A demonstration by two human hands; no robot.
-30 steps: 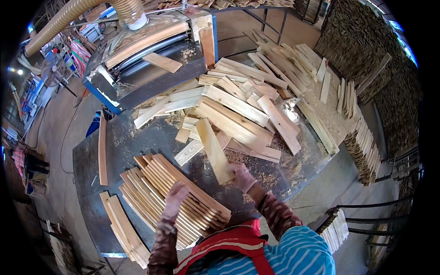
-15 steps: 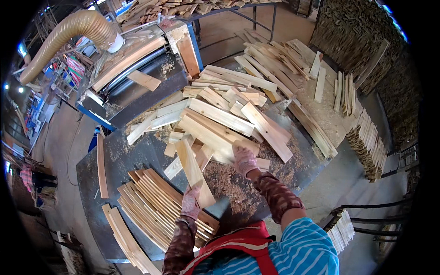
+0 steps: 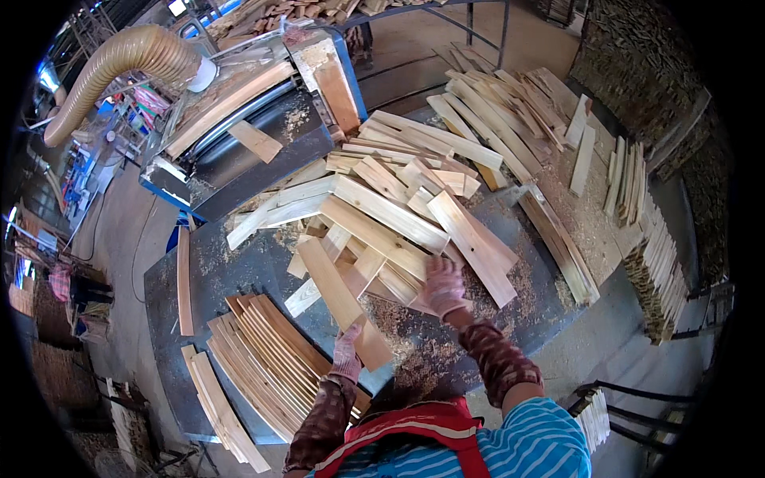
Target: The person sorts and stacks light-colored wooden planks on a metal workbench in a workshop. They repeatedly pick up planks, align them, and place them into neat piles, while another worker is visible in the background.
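My left hand (image 3: pixel 347 354), in a pale knit glove, is closed on the lower part of a flat wooden board (image 3: pixel 335 291). This board slants across the near side of a loose pile. My right hand (image 3: pixel 445 288), gloved the same way, has its fingers curled at the near end of another wooden board (image 3: pixel 374 235) lying on the pile; its fingertips are partly hidden. Pale boards (image 3: pixel 390 213) lie crisscross beyond both hands. Beside my left forearm, several narrow strips (image 3: pixel 267 362) stand closely side by side on the dark metal table (image 3: pixel 199 287).
A planer-like machine (image 3: pixel 231 127) with a ribbed hose (image 3: pixel 119 68) stands at the far left, one short board on its bed. Wood shavings (image 3: pixel 414 350) cover the table near my right arm. More boards (image 3: pixel 494 119) lie at the far right, with stacked wood (image 3: pixel 657 271) beyond the table edge.
My right hand has shifted slightly right along the pile. A broad pale board near it no longer shows beside the remaining one. The board in my left hand has turned slightly. The whole view has shifted.
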